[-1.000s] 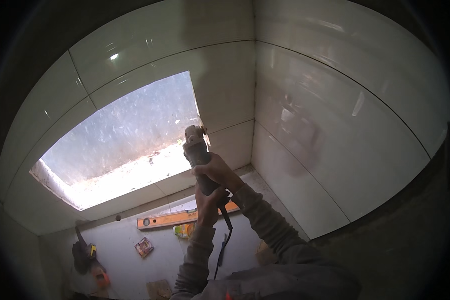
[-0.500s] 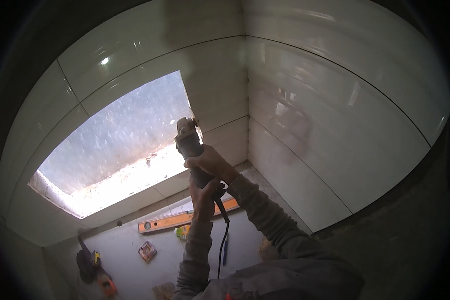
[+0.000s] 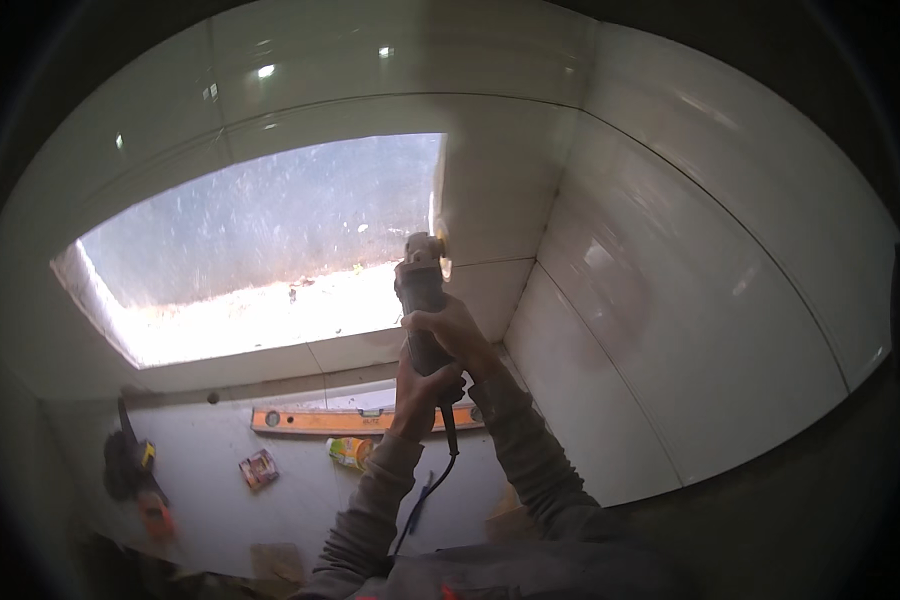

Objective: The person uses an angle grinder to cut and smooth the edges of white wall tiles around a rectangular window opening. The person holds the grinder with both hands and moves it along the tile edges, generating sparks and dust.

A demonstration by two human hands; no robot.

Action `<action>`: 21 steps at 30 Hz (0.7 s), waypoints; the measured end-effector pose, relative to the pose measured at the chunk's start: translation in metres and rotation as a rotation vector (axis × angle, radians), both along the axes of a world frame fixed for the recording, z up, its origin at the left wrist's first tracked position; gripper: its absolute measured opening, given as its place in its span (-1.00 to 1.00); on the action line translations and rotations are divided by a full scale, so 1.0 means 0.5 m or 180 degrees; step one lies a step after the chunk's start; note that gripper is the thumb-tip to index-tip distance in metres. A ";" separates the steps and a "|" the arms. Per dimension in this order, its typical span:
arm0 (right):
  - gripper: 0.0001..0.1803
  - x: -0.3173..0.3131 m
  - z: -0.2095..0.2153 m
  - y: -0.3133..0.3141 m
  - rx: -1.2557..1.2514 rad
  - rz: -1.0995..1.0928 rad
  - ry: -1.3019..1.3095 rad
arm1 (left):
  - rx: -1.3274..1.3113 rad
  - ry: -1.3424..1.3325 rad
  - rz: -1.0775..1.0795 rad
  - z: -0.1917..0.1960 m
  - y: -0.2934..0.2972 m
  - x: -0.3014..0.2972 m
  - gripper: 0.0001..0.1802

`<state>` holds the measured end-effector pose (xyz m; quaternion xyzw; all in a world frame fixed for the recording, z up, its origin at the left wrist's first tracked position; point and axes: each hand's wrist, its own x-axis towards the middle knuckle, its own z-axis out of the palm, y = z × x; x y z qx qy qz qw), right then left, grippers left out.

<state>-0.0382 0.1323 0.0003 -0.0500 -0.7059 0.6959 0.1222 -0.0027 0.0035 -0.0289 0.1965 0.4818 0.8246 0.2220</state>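
Note:
Both my hands are wrapped round a dark angle grinder (image 3: 425, 290). My left hand (image 3: 420, 395) grips the rear end of its body, where the black cord (image 3: 453, 440) comes out and hangs down. Further forward, my right hand (image 3: 452, 330) closes over the middle of the body. The grinder's head sits at the right edge of the bright window opening (image 3: 270, 230), up against the tiled wall (image 3: 490, 205). Its disc shows edge-on at the right of the head; whether it touches the tile edge I cannot tell.
Below the opening, an orange spirit level (image 3: 320, 421) lies on the pale surface (image 3: 300, 500). Near it are a yellow-green bottle (image 3: 348, 452), a small box (image 3: 258, 469), a blue pen-like stick (image 3: 420, 510) and a dark bundle with straps (image 3: 128, 465). A glossy tiled side wall (image 3: 650, 330) rises at right.
The view has swung left, so the opening, tools and side wall sit differently in it. My hands still hold the grinder at the opening's right edge.

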 end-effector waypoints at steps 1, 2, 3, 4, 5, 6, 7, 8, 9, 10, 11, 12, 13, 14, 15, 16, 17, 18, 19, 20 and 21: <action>-0.60 0.005 0.001 0.003 0.0028 0.0024 -0.0087 | 0.0036 -0.0040 0.0000 -0.002 0.002 0.002 -0.40; -0.60 0.011 0.006 0.007 0.0057 0.0047 -0.0174 | 0.0073 -0.0078 0.0000 -0.003 0.005 0.002 -0.37; -0.59 0.015 0.007 0.005 0.0066 0.0071 -0.0253 | 0.0089 -0.0109 0.0002 -0.006 0.005 0.003 -0.34; -0.58 0.018 0.008 0.002 0.0079 0.0084 -0.0277 | 0.0116 -0.0074 0.0055 -0.011 0.004 0.003 -0.34; -0.57 0.020 0.010 -0.002 0.0094 0.0096 -0.0299 | 0.0143 -0.0039 0.0108 -0.016 0.003 0.002 -0.34; -0.57 0.023 0.011 -0.003 0.0111 0.0083 -0.0316 | 0.0172 0.0001 0.0138 -0.020 0.005 0.003 -0.34; -0.57 0.024 0.009 -0.003 0.0141 0.0102 -0.0342 | 0.0207 0.0012 0.0168 -0.024 0.006 0.004 -0.33; -0.57 0.023 0.006 -0.002 0.0172 0.0122 -0.0368 | 0.0244 0.0023 0.0199 -0.027 0.008 0.005 -0.32; -0.57 0.022 0.003 0.000 0.0203 0.0139 -0.0393 | 0.0279 0.0035 0.0228 -0.027 0.009 0.005 -0.31; -0.57 0.023 0.001 0.001 0.0191 0.0118 -0.0365 | 0.0251 -0.0040 0.0143 -0.025 0.007 0.007 -0.31; -0.58 0.025 0.000 0.002 0.0181 0.0097 -0.0336 | 0.0226 -0.0113 0.0056 -0.020 0.003 0.011 -0.30; -0.59 0.026 -0.004 0.000 0.0146 0.0080 -0.0309 | 0.0180 -0.0186 -0.0029 -0.020 -0.004 0.014 -0.30; -0.60 0.027 -0.005 0.000 0.0171 0.0082 -0.0379 | 0.0208 -0.0160 0.0044 -0.025 -0.003 0.014 -0.29; -0.60 0.028 -0.001 0.003 0.0198 0.0081 -0.0449 | 0.0239 -0.0135 0.0115 -0.030 0.004 0.014 -0.27; -0.61 0.028 -0.002 0.004 0.0197 0.0076 -0.0515 | 0.0238 -0.0106 0.0181 -0.034 0.007 0.014 -0.26; -0.61 0.028 -0.002 0.005 0.0194 0.0094 -0.0536 | 0.0279 -0.0044 0.0226 -0.036 0.008 0.014 -0.25; -0.61 0.028 -0.001 0.006 0.0193 0.0109 -0.0556 | 0.0322 0.0019 0.0271 -0.035 0.010 0.012 -0.24; -0.62 0.027 0.002 0.006 0.0179 0.0114 -0.0566 | 0.0352 0.0093 0.0303 -0.033 0.010 0.011 -0.23; -0.62 0.028 0.006 0.003 0.0205 0.0092 -0.0577 | 0.0342 0.0075 0.0297 -0.031 0.011 0.010 -0.23; -0.62 0.029 0.012 0.000 0.0232 0.0071 -0.0588 | 0.0333 0.0057 0.0290 -0.028 0.011 0.010 -0.22; -0.61 0.029 0.020 -0.003 0.0256 0.0040 -0.0580 | 0.0323 0.0057 0.0273 -0.025 0.011 0.008 -0.22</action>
